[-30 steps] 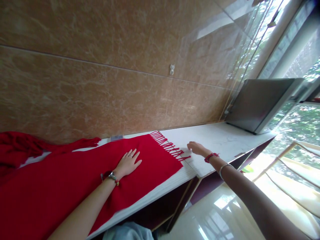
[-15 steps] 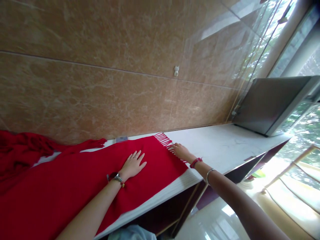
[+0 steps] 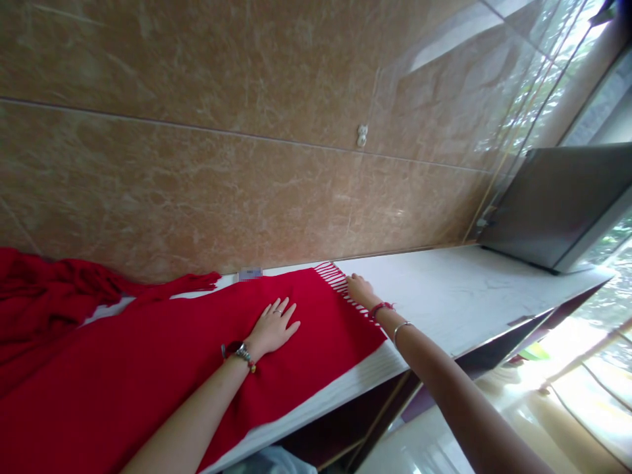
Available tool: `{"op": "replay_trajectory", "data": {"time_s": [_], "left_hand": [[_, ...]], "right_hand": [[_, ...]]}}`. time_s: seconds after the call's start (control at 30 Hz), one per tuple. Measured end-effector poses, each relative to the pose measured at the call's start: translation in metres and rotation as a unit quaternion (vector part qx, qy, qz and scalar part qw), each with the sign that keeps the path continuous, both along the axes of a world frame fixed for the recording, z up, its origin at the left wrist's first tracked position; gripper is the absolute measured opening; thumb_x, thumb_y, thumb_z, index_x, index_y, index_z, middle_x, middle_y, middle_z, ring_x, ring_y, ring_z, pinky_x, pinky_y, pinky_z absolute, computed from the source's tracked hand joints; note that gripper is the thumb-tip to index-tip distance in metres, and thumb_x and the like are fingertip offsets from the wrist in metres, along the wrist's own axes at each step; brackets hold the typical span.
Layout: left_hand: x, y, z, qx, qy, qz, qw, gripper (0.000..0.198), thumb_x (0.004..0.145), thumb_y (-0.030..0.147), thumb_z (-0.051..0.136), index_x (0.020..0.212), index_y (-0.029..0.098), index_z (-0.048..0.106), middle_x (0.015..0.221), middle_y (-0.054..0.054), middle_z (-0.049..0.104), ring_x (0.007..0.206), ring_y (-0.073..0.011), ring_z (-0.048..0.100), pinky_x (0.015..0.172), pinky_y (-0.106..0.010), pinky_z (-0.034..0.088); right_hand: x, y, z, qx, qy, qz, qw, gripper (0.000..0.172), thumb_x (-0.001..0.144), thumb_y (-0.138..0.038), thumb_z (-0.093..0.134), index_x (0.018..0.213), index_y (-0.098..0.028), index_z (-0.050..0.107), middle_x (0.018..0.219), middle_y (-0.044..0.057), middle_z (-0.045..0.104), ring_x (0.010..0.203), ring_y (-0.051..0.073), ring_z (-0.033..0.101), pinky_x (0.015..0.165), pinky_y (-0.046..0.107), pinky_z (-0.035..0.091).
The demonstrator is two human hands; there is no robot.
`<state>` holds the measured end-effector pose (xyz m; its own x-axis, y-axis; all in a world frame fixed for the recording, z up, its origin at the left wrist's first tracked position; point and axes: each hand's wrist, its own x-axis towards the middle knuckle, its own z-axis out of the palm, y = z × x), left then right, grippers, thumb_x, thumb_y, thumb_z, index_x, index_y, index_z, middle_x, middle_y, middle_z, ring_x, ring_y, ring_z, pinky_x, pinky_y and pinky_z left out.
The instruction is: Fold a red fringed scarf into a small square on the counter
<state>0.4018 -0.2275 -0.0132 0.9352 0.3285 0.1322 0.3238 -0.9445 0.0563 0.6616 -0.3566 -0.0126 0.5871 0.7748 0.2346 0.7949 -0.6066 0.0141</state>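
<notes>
A red fringed scarf lies spread along a white counter, with its far part bunched at the left by the wall. My left hand rests flat on the scarf with fingers spread; it wears a ring and a wrist bracelet. My right hand reaches to the scarf's fringe at its end and lies on the tassels, fingers stretched out. That wrist has a red cord and a silver bangle.
A brown marble-tiled wall runs behind the counter, with a small white hook on it. A grey box-like appliance stands at the counter's far right end by a window. Glossy floor shows below the counter edge.
My right hand has moved left from the bare counter onto the scarf's fringe and further along it toward the wall. The left hand stays flat on the scarf.
</notes>
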Motion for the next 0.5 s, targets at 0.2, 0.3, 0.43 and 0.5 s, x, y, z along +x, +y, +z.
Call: {"op": "replay_trajectory", "data": {"time_s": [0.2,0.3,0.43,0.5], "left_hand": [[0.001,0.000,0.000,-0.005,-0.002,0.000,1.000,0.055,0.088,0.047,0.030,0.132,0.016,0.037,0.140,-0.010,0.029,0.129,-0.0272,0.024,0.104,-0.040,0.020],[0.001,0.001,-0.001,-0.002,-0.005,-0.001,1.000,0.054,0.088,0.047,0.031,0.132,0.017,0.038,0.140,-0.010,0.030,0.129,-0.0276,0.024,0.104,-0.040,0.020],[0.000,0.000,-0.001,0.005,-0.004,-0.003,1.000,0.054,0.088,0.046,0.031,0.132,0.016,0.037,0.140,-0.011,0.030,0.129,-0.0271,0.024,0.104,-0.040,0.020],[0.000,0.000,0.000,0.006,0.001,-0.001,1.000,0.054,0.088,0.046,0.030,0.133,0.017,0.037,0.140,-0.011,0.029,0.129,-0.0273,0.025,0.104,-0.040,0.021]], "right_hand": [[0.024,-0.034,0.019,0.040,-0.015,-0.041,0.998,0.036,0.081,-0.007,0.037,0.111,-0.013,0.055,0.107,0.018,0.054,0.105,0.026,0.047,0.083,0.039,0.042],[-0.003,-0.017,0.016,0.046,-0.010,0.040,0.998,0.035,0.084,-0.013,0.037,0.116,-0.014,0.052,0.116,0.013,0.052,0.110,0.020,0.045,0.093,0.032,0.037],[-0.041,0.005,-0.008,0.065,0.015,0.259,0.964,0.040,0.089,-0.027,0.035,0.126,-0.016,0.044,0.128,0.011,0.046,0.119,0.019,0.039,0.099,0.035,0.034],[-0.038,0.000,-0.018,0.033,0.020,0.288,0.957,0.042,0.091,-0.031,0.031,0.129,-0.018,0.041,0.132,0.011,0.043,0.122,0.019,0.037,0.099,0.037,0.033]]}}
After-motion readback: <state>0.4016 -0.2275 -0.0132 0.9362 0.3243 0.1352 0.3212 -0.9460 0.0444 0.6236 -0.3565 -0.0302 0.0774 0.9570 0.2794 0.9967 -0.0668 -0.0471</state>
